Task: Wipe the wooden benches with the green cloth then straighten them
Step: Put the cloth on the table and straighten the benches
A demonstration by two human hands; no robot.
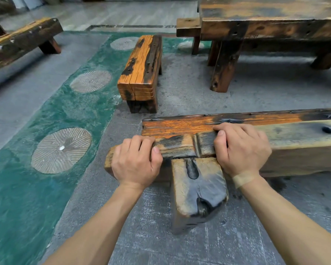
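So the long wooden bench (pixel 237 127) sits right in front, running off toward the right edge, its left end low in the middle of the view. Top is orange-stained with black scorchy patches, and one chunky leg (pixel 197 192) sticks out toward the camera under that end.

Both hands are clamped on the near edge at that end. The left hand (pixel 136 161) wraps the very corner, fingers curled over the top and pressed together, thumb along the front face. The right hand (pixel 241 148) grips just beside it on the other side of the leg, fingers hooked over the top edge, close together, thumb pointing up the side. Pale band (pixel 244 179) on the right wrist.

Farther out, a short stubby bench (pixel 141 67) stands apart on the concrete floor (pixel 189 92), end toward us. Beyond on the right is a big wooden table (pixel 266 20), and another bench (pixel 21 37) sits far left. A green strip of floor (pixel 65 111) with round grooved stone discs (pixel 61 150) runs diagonally on the left.
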